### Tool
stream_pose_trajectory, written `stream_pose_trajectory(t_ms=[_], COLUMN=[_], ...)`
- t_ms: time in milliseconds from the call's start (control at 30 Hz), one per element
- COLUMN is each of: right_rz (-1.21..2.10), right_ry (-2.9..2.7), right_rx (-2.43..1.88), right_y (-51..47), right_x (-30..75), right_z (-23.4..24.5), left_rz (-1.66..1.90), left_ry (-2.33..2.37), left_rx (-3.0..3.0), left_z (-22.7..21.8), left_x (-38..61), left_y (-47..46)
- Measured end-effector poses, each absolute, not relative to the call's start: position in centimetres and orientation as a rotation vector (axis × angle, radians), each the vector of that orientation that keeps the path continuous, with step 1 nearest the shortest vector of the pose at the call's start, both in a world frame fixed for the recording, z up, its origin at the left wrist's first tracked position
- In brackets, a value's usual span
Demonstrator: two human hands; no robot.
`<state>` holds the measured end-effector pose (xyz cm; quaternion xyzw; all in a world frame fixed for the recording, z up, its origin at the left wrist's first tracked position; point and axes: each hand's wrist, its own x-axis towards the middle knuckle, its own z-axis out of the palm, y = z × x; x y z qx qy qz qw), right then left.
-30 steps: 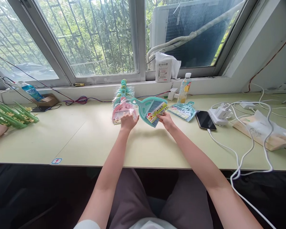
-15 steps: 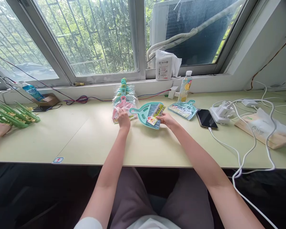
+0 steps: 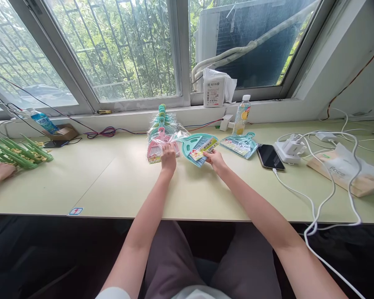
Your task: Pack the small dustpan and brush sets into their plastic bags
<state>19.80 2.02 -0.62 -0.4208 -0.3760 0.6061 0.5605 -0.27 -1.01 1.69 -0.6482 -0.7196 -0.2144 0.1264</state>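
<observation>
My right hand [image 3: 215, 161] pinches the lower right side of a mint-green dustpan [image 3: 189, 143]. A blue-bristled brush and a yellow printed card [image 3: 209, 146] lie against the pan. My left hand [image 3: 168, 158] is closed on a clear plastic bag [image 3: 180, 135], which covers the dustpan's handle end. Just behind my left hand, a stack of bagged dustpans [image 3: 162, 124] reaches back toward the window, with a pink one [image 3: 154, 150] in front. To the right lies another bagged green dustpan set [image 3: 239, 144], flat on the table.
A drink bottle [image 3: 242, 115] stands behind the right-hand set. Further right are a phone [image 3: 270, 157], a power strip [image 3: 288, 149], loose white cables and a tissue pack [image 3: 345, 168]. At far left, another person's hand [image 3: 0, 171] touches green stalk-like items [image 3: 21, 153].
My left hand has shifted slightly right, drawing the clear bag over the dustpan's handle. The dustpan in my right hand has turned a little and its handle now shows through plastic.
</observation>
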Motion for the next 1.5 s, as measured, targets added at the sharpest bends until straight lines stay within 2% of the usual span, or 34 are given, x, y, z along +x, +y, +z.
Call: stream_pose_trajectory(t_ms=[233,333,433,600,733,800,967,1267,1500], right_rz=[1.460,1.436,1.412,1.398,1.409,1.427,1.432,1.308,1.398], right_ry=[-0.826,-0.785,-0.786,-0.854,-0.914,-0.922,-0.880,-0.939,-0.947], right_rx=[-1.010,-0.960,-0.895,-0.772,-0.764,-0.767,-0.797,-1.093,-0.864], right_y=[1.3,1.4,1.6,1.3,1.2,1.1,0.9,0.9,1.4], right_x=[19.1,19.4,19.7,19.5,19.1,18.9,18.9,20.3,19.7], right_z=[-0.6,-0.3,0.0,0.2,0.1,0.2,0.6,1.6,1.1], left_rz=[-0.811,-1.016,-1.465,-2.218,-2.866,-3.037,-3.047,-2.965,-2.910], left_ry=[-1.819,-1.705,-1.642,-1.904,-1.819,-1.708,-1.761,-1.729,-1.801], left_rx=[-2.191,-2.322,-2.260,-1.590,-2.096,-2.387,-2.601,-2.604,-2.545], left_z=[1.4,1.6,1.6,2.1,2.5,2.4,1.5,1.2,1.6], left_x=[1.1,1.5,2.2,2.5,1.2,0.8,1.3,1.9,1.4], left_y=[-1.4,-1.8,-2.1,-1.7,-0.8,-0.5,-0.3,-0.7,-0.8])
